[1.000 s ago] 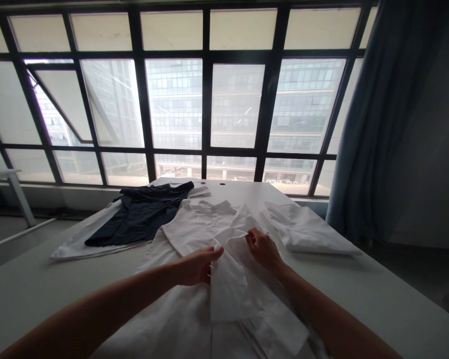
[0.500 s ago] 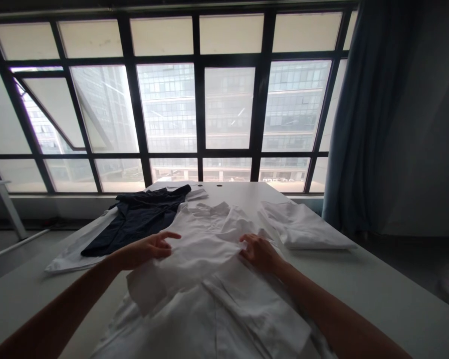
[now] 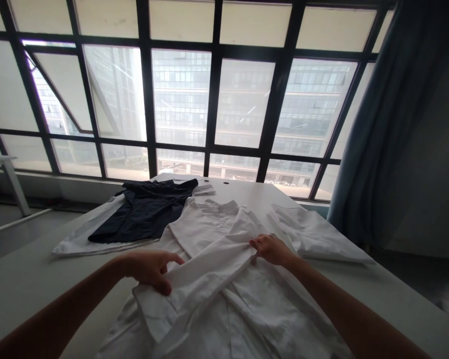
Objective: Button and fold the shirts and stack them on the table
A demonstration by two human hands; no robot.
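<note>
A white button-front shirt (image 3: 205, 224) lies spread before me with its collar at the far end. One long sleeve (image 3: 205, 267) is folded slantwise across the shirt body. My right hand (image 3: 272, 249) pinches that sleeve near the shirt's right side, fingers bent around the cloth. At the sleeve's cuff end is my left hand (image 3: 147, 269), with thumb and index finger apart and resting on or just over the fabric. Its other fingers are partly hidden. The other sleeve lies across the lower right of the shirt.
A dark navy garment (image 3: 145, 209) lies on white cloth (image 3: 73, 243) at the left of the white table (image 3: 18, 294). A folded white garment (image 3: 314, 234) is to the right. Behind stand a large window (image 3: 181, 99) and a blue-grey curtain (image 3: 374, 129).
The sleeve now lies straighter across the shirt. My left hand has moved nearer to me and its thumb has spread; my right hand still grips the cloth. The view has tilted.
</note>
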